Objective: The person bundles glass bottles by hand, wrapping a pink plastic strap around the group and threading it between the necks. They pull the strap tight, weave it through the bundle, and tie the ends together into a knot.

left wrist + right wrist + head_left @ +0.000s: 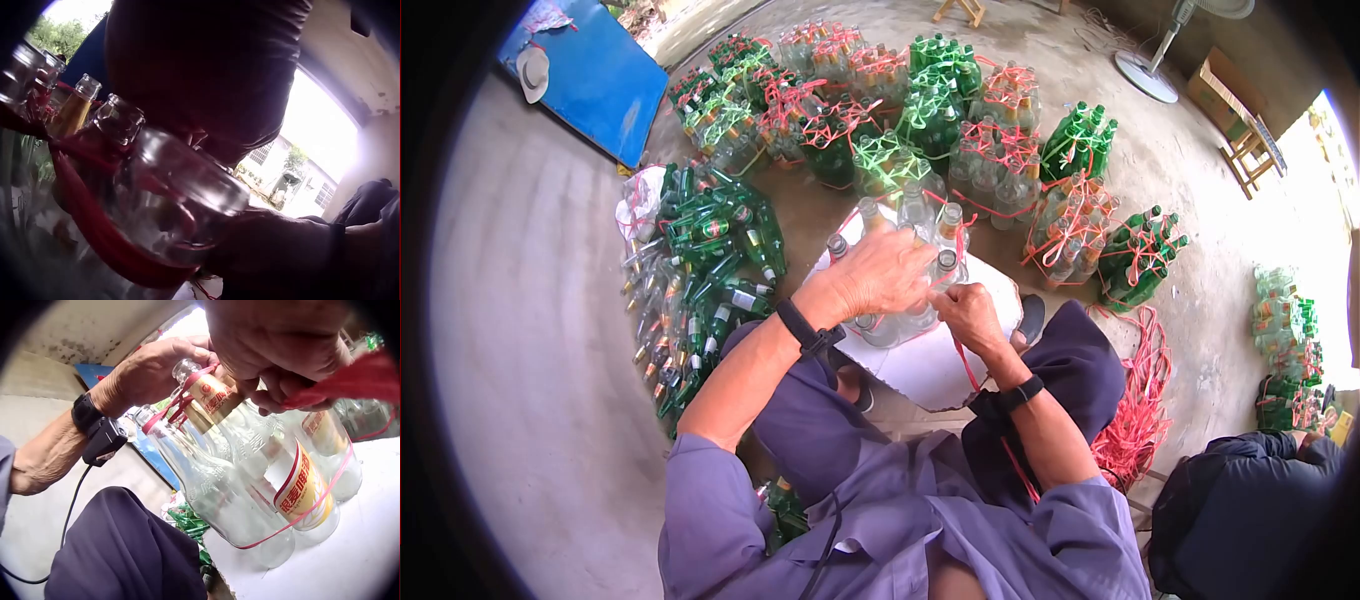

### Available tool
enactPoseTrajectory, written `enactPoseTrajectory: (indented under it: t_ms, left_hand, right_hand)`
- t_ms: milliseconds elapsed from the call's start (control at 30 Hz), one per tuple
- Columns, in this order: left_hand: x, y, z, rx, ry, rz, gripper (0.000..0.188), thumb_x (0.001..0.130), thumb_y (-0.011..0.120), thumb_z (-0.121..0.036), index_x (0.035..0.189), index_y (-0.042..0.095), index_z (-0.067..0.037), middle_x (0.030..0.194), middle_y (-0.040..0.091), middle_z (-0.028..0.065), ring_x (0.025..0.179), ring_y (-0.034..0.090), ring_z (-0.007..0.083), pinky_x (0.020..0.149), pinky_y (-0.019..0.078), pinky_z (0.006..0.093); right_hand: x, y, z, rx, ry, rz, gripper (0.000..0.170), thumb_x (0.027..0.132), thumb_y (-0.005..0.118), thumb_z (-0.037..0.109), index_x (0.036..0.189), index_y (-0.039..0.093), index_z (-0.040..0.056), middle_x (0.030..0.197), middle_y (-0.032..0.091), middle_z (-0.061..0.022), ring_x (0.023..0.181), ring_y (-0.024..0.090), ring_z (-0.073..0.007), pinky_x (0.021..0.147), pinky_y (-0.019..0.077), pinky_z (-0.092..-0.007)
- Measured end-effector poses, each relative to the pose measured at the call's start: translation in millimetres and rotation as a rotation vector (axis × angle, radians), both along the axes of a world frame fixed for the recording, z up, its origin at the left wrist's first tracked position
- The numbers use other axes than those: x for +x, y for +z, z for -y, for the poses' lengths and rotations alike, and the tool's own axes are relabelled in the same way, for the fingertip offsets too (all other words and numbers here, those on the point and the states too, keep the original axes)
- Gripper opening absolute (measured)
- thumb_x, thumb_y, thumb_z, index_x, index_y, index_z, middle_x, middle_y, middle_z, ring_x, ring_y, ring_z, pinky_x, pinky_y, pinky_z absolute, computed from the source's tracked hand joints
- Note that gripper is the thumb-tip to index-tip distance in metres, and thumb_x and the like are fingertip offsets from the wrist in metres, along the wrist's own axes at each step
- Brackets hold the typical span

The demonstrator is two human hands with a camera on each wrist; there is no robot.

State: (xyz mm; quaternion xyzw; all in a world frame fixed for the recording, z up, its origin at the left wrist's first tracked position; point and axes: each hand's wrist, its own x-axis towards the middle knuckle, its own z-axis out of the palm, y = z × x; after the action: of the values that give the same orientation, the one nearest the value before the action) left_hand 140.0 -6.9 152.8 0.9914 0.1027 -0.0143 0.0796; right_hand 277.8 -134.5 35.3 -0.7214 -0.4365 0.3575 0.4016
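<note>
Clear glass beer bottles (225,481) stand upright in a cluster on a white board (990,290) between the person's knees. A red plastic strap (287,532) circles their bodies, and more strap loops round the necks. The left hand (880,270) reaches over the bottle tops, its fingers curled down at a neck and the strap; its fingertips are partly hidden. On the cluster's near right side, the right hand (970,315) grips the strap, whose loose end (968,370) trails toward the lap. In the left wrist view, a strap band (103,240) passes close round the necks.
Several tied bundles of green and clear bottles (940,95) curve round the far side. Loose green bottles (710,240) lie heaped at left. A pile of red strap (1138,400) lies by the right knee. A fan (1148,75) and wooden stool (1252,155) stand far right.
</note>
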Motion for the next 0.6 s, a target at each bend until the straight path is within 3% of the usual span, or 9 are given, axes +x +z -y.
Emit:
enactPoseTrajectory:
  t_ms: [33,100,133,200,333,400,600]
  left_hand:
    - [0,1,-1,0.014,0.024,0.046,0.034,0.084,0.064,-0.025,0.113,0.066,-0.007,0.085,0.061,0.0112,0.087,0.060,0.0285,0.087,0.0413,0.0426]
    - [0,-1,-5,0.000,0.038,0.084,0.031,0.081,0.065,-0.024,0.108,0.067,-0.009,0.082,0.061,0.0099,0.086,0.060,0.0278,0.088,0.0410,0.0421]
    - [-1,-3,-7,-0.017,0.052,0.120,0.029,0.079,0.066,-0.024,0.103,0.068,-0.010,0.079,0.061,0.0086,0.086,0.061,0.0271,0.089,0.0406,0.0415]
    - [-1,-1,-15,-0.086,0.078,0.078,0.027,0.077,0.065,-0.021,0.101,0.068,-0.011,0.077,0.060,0.0060,0.085,0.061,0.0258,0.089,0.0404,0.0407]
    - [-9,3,-24,-0.223,0.118,0.038,0.024,0.073,0.062,-0.015,0.096,0.068,-0.014,0.073,0.058,-0.0013,0.084,0.060,0.0225,0.090,0.0400,0.0390]
    - [-13,8,-28,-0.250,0.127,0.035,0.022,0.073,0.062,-0.014,0.094,0.067,-0.014,0.072,0.057,-0.0025,0.084,0.060,0.0219,0.090,0.0399,0.0387]
    - [-15,17,-45,-0.134,0.131,0.093,0.017,0.073,0.061,-0.010,0.089,0.067,-0.013,0.074,0.058,-0.0007,0.084,0.059,0.0232,0.089,0.0400,0.0384]
  right_hand:
    - [3,7,3,0.003,-0.001,0.001,0.040,0.089,0.069,0.030,0.071,0.069,-0.0059,0.054,0.060,-0.0137,0.049,0.053,-0.0159,0.054,0.0471,-0.0372]
    - [7,20,10,-0.054,0.115,-0.020,0.040,0.086,0.070,0.033,0.072,0.070,-0.0048,0.063,0.065,-0.0214,0.058,0.065,-0.0301,0.064,0.0527,-0.0423]
    - [9,20,13,-0.053,0.114,-0.019,0.040,0.086,0.070,0.033,0.072,0.070,-0.0048,0.063,0.065,-0.0214,0.058,0.065,-0.0301,0.064,0.0527,-0.0423]
    - [12,23,18,-0.065,0.147,-0.134,0.035,0.086,0.069,0.029,0.077,0.072,-0.0044,0.066,0.068,-0.0174,0.060,0.066,-0.0246,0.065,0.0530,-0.0390]
    - [21,37,26,-0.074,0.176,-0.119,0.031,0.085,0.067,0.026,0.080,0.074,-0.0040,0.069,0.070,-0.0148,0.063,0.066,-0.0217,0.066,0.0531,-0.0363]
    - [23,42,26,-0.072,0.170,-0.174,0.029,0.088,0.070,0.024,0.079,0.074,-0.0031,0.059,0.061,-0.0025,0.057,0.051,-0.0083,0.055,0.0426,-0.0298]
    - [23,50,14,-0.068,0.150,-0.136,0.029,0.089,0.070,0.025,0.080,0.074,-0.0027,0.057,0.059,-0.0026,0.054,0.050,-0.0089,0.054,0.0422,-0.0305]
